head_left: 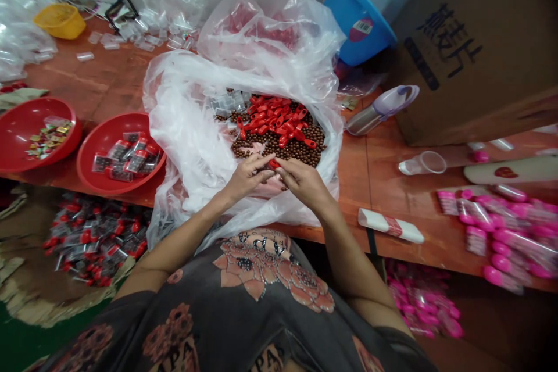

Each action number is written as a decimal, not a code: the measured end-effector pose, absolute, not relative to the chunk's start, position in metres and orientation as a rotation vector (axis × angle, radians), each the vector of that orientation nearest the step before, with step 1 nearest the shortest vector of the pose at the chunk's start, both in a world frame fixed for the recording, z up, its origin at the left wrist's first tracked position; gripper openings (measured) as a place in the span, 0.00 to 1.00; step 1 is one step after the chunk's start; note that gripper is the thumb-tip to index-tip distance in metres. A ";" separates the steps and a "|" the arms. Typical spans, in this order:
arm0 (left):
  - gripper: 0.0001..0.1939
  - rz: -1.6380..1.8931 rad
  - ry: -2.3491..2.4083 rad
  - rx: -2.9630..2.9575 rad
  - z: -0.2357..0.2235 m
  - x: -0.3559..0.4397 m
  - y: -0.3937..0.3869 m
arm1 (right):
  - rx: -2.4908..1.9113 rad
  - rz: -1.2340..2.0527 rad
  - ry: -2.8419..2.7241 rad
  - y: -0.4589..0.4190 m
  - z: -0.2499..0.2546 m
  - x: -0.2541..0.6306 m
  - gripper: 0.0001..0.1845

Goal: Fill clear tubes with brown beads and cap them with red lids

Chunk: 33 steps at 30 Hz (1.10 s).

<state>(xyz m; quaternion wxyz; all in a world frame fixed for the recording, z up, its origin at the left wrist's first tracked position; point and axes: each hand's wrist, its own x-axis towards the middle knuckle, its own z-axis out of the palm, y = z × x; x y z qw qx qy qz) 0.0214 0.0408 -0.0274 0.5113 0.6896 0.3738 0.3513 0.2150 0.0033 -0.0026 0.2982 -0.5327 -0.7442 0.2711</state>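
Both my hands meet over the near side of an open clear plastic bag (174, 104). Between the fingertips of my left hand (248, 177) and my right hand (303, 181) is a small red plastic piece (274, 164), mostly covered by the fingers. Each hand pinches it from its own side. Just beyond, a heap of red plastic caps (274, 116) with loop-like ends lies on many small brown balls (300, 148) in the bag. Several clear small containers (229, 103) rest at the bag's back left.
Left stand a red bowl (93, 177) of filled containers and another red bowl (9, 157) with small wrapped pieces. A bottle (370, 116), a plastic cup (421, 164), a white roll (405, 229) and pink-capped tubes (501, 221) are right. Behind are a blue basin (349, 11) and a cardboard box (488, 70).
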 end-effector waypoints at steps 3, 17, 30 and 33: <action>0.23 0.856 0.875 1.608 -0.027 0.022 0.041 | -1.433 0.739 -1.786 0.000 -0.009 0.207 0.20; 0.21 0.904 0.737 1.587 -0.040 0.019 0.042 | -1.264 0.621 -2.096 0.003 -0.016 0.217 0.20; 0.18 0.835 0.858 1.437 -0.031 0.027 0.038 | -1.384 0.946 -0.989 -0.007 -0.038 0.192 0.24; 0.17 0.847 0.831 1.460 -0.032 0.029 0.037 | -1.389 0.878 -1.241 -0.010 -0.036 0.191 0.24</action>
